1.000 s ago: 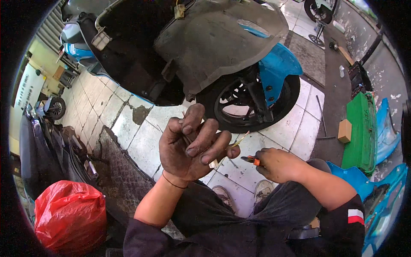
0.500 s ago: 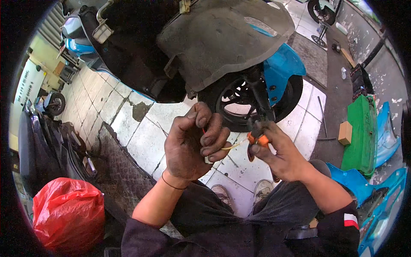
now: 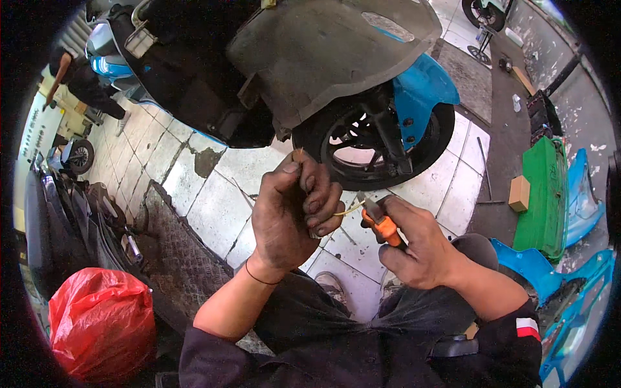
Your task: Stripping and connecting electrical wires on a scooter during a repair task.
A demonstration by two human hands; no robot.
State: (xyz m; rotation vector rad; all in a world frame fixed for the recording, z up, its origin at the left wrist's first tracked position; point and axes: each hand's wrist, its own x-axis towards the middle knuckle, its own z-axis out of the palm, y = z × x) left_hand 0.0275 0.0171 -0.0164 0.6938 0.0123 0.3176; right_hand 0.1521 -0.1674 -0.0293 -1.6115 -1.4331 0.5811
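Two-handed work on a thin wire above a tiled floor, viewed from the head. The left hand, darkened with grime and bearing a thin dark band at the wrist, is raised near the centre with its fingers curled together on a yellow wire, whose free length projects toward the right. The right hand has its fingers closed around orange-handled pliers; the metal head lies at the wire's far end, but whether the jaws grip it cannot be told. Beyond the hands stands a scooter's front wheel, with a blue fender above it and a large grey panel overhanging the tyre. At lower left, a red plastic bag sits beside a textured dark mat. To the right, a small cardboard box rests against a green panel, with a curved blue panel just beside the latter. At upper left, another person stands near a blue-and-silver vehicle part.
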